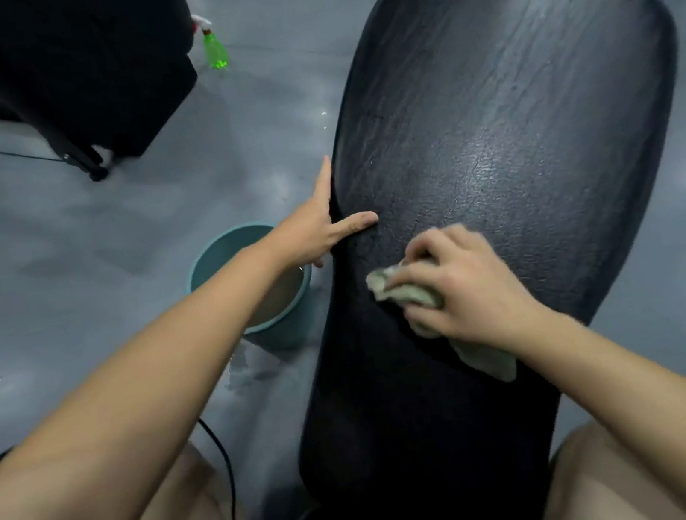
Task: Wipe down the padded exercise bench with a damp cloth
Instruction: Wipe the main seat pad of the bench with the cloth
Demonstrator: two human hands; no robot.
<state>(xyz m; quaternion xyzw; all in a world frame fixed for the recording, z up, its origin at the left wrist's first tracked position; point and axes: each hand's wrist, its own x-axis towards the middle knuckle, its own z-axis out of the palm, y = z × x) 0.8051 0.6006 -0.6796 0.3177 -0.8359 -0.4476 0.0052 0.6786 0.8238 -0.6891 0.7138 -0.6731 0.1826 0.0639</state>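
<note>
Bench pad (501, 108), black, runs lengthwise ahead between the knees. Right hand (466, 285) clutches the bunched cloth (421, 299) mid-pad. Left hand (322, 222) lies flat, fingers straight, on the pad's left edge. Teal bucket (284, 327) just left, probably holding murky water. Spray bottle (215, 50) stands farther off on bare grey floor (59, 241).

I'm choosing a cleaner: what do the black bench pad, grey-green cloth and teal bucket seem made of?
Black padded bench: likely vinyl or faux leather, semi-gloss; grained, creased surface with sheen.
Grey-green cloth: soft fabric, matte; it crumples and folds.
Teal round bucket: probably smooth moulded plastic, judging by its thin, even rim.
</note>
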